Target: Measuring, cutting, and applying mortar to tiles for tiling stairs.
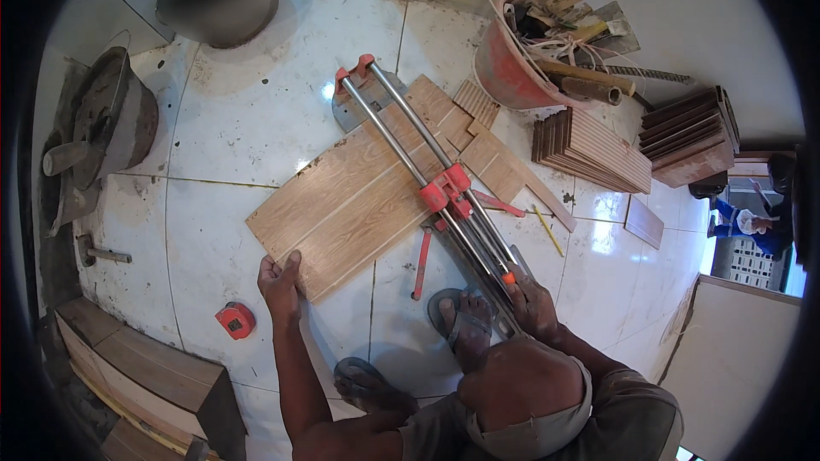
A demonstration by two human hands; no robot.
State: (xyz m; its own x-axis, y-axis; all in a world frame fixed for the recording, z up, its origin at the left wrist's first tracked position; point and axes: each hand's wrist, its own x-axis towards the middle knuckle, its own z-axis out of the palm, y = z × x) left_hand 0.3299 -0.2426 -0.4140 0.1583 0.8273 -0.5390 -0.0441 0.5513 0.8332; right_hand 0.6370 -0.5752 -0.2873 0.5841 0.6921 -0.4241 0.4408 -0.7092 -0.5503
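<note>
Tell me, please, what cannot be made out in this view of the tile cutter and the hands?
- Head view: the right hand sits on the cutter's near end; its grip is hidden behind the knee.
- The left hand's fingertips curl under the tile edge, out of sight.
- Cutter base under the tile: covered.
- Bucket contents: a tangle, too small to sort.
- Picture rim: black, cut off.

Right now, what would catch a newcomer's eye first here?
The long red-and-steel manual tile cutter lies diagonally across the white floor's centre, over a wood-look rectangular tile. The left hand presses the tile's near corner; the right hand grips the cutter's near end. A tool-filled red bucket stands behind.
</note>
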